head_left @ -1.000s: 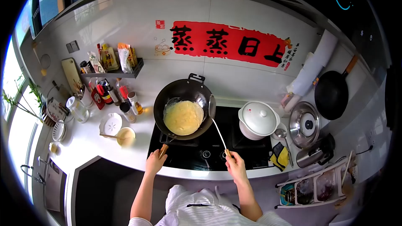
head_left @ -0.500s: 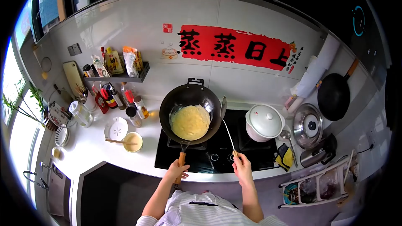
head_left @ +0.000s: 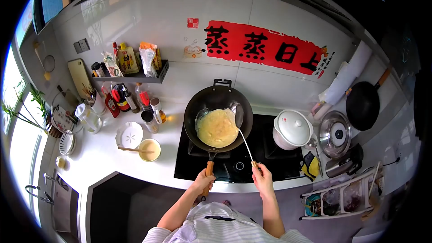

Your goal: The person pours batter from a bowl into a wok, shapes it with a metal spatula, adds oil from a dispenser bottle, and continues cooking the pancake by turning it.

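A dark wok [head_left: 204, 101] stands over the left side of the black stove, with a thin yellow pancake [head_left: 218, 128] spread across its bottom. My left hand [head_left: 203, 182] is closed around the wok's wooden handle. In my right hand [head_left: 263, 179] is the wooden-ended handle of a metal spatula [head_left: 244, 141]. The spatula's head lies inside the wok, at the right edge of the pancake.
A white lidded pot [head_left: 292, 130] stands on the stove's right side. Left of the stove are a bowl of batter [head_left: 150, 154] with a wooden utensil across it, a white dish [head_left: 130, 134] and several bottles. A cloth [head_left: 310, 166] lies at the right.
The spatula's head has moved from beside the wok's right rim into the wok. My left hand, first at the handle's end, then loosely on it, is now wrapped round it. The view has shifted.
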Demonstrator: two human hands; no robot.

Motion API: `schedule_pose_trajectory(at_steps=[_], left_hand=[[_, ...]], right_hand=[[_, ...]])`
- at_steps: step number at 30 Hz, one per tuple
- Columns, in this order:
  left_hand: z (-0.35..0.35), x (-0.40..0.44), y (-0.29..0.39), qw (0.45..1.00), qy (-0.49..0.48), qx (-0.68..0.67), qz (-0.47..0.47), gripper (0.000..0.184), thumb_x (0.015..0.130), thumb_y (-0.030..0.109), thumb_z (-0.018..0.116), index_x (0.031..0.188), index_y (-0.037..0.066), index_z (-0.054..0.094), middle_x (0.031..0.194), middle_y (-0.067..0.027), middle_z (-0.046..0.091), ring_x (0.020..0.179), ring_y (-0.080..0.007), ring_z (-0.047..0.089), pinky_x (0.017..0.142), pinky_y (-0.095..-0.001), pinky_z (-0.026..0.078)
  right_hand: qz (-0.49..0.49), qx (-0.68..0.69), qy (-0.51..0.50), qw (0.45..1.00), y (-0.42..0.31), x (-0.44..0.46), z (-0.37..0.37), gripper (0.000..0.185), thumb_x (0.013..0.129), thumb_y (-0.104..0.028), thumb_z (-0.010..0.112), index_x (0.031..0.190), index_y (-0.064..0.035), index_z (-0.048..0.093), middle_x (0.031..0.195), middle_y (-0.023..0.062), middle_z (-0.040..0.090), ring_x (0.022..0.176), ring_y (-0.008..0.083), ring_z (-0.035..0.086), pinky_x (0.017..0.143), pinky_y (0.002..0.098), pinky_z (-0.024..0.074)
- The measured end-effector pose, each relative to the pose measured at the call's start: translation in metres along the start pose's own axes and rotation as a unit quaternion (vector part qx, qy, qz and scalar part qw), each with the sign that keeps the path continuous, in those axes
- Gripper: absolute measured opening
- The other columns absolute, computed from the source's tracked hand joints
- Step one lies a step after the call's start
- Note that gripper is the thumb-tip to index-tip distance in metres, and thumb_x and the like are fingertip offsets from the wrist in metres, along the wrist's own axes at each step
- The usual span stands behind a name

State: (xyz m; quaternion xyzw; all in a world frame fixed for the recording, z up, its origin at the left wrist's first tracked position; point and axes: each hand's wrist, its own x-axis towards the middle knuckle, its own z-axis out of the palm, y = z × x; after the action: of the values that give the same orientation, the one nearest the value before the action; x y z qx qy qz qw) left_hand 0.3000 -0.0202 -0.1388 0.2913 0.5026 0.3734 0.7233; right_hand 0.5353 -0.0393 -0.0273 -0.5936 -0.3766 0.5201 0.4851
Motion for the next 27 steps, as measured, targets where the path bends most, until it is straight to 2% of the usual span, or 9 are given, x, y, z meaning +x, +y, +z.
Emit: schedule_pose_trajectory(at_steps=[3, 11, 14, 17, 19, 22, 27], left_hand=[[0.006, 0.000, -0.004, 1.000, -0.010, -0.026, -0.010, 0.021, 0.080, 0.000, 0.059, 0.093, 0.008, 0.044, 0.063, -0.0036, 0.049, 0.044, -0.0132, 0.047, 0.041, -0.0288, 0.042], [0.001, 0.002, -0.008, 1.000, 0.003, 0.014, -0.016, 0.020, 0.082, 0.000, 0.059, 0.093, 0.008, 0.045, 0.060, -0.0036, 0.048, 0.042, -0.0141, 0.046, 0.039, -0.0293, 0.040], [0.001, 0.002, -0.007, 0.999, 0.003, 0.046, -0.002, 0.018, 0.082, 0.003, 0.057, 0.095, 0.007, 0.046, 0.061, -0.0037, 0.049, 0.043, -0.0138, 0.048, 0.040, -0.0296, 0.043], [0.006, -0.001, -0.003, 0.994, 0.043, 0.104, 0.006, 0.020, 0.081, 0.005, 0.058, 0.096, 0.005, 0.046, 0.062, -0.0050, 0.050, 0.045, -0.0143, 0.051, 0.042, -0.0302, 0.046], [0.010, -0.004, 0.003, 0.977, 0.087, 0.193, 0.013, 0.024, 0.080, 0.008, 0.059, 0.098, 0.002, 0.045, 0.063, -0.0077, 0.055, 0.047, -0.0161, 0.056, 0.042, -0.0313, 0.050], [0.011, -0.006, 0.008, 0.959, 0.115, 0.259, 0.028, 0.027, 0.079, 0.008, 0.059, 0.100, -0.001, 0.045, 0.063, -0.0108, 0.059, 0.048, -0.0181, 0.060, 0.041, -0.0317, 0.052], [0.001, -0.004, 0.017, 0.958, 0.100, 0.267, 0.034, 0.029, 0.078, 0.009, 0.060, 0.101, -0.003, 0.046, 0.063, -0.0122, 0.060, 0.046, -0.0188, 0.060, 0.040, -0.0317, 0.052]], right_hand=[[0.006, 0.012, 0.001, 1.000, 0.003, 0.000, 0.002, 0.020, 0.093, -0.018, 0.061, 0.109, -0.0055, 0.060, 0.066, -0.0072, 0.045, 0.055, 0.0007, 0.042, 0.045, 0.0161, 0.0305], [0.008, 0.009, 0.018, 1.000, 0.000, -0.011, 0.005, 0.018, 0.093, -0.017, 0.060, 0.107, -0.0053, 0.061, 0.066, -0.0065, 0.045, 0.054, 0.0007, 0.042, 0.043, 0.0162, 0.0283], [0.010, 0.003, 0.022, 1.000, -0.003, -0.014, 0.005, 0.020, 0.093, -0.018, 0.060, 0.109, -0.0048, 0.061, 0.064, -0.0068, 0.045, 0.053, 0.0010, 0.040, 0.044, 0.0168, 0.0283], [0.013, 0.001, 0.029, 1.000, -0.001, -0.016, 0.007, 0.021, 0.093, -0.019, 0.061, 0.110, -0.0049, 0.060, 0.063, -0.0070, 0.045, 0.053, 0.0012, 0.040, 0.045, 0.0174, 0.0286], [0.013, 0.004, 0.030, 0.999, 0.000, -0.017, 0.008, 0.021, 0.093, -0.019, 0.061, 0.110, -0.0053, 0.060, 0.063, -0.0071, 0.045, 0.054, 0.0011, 0.040, 0.045, 0.0172, 0.0287], [0.024, 0.009, 0.028, 0.999, 0.000, -0.018, 0.011, 0.021, 0.093, -0.019, 0.061, 0.110, -0.0058, 0.060, 0.064, -0.0073, 0.045, 0.054, 0.0010, 0.041, 0.046, 0.0168, 0.0290], [0.026, 0.007, 0.029, 0.999, 0.001, -0.018, 0.015, 0.021, 0.094, -0.019, 0.060, 0.110, -0.0058, 0.060, 0.066, -0.0057, 0.047, 0.053, 0.0008, 0.042, 0.043, 0.0158, 0.0282]])
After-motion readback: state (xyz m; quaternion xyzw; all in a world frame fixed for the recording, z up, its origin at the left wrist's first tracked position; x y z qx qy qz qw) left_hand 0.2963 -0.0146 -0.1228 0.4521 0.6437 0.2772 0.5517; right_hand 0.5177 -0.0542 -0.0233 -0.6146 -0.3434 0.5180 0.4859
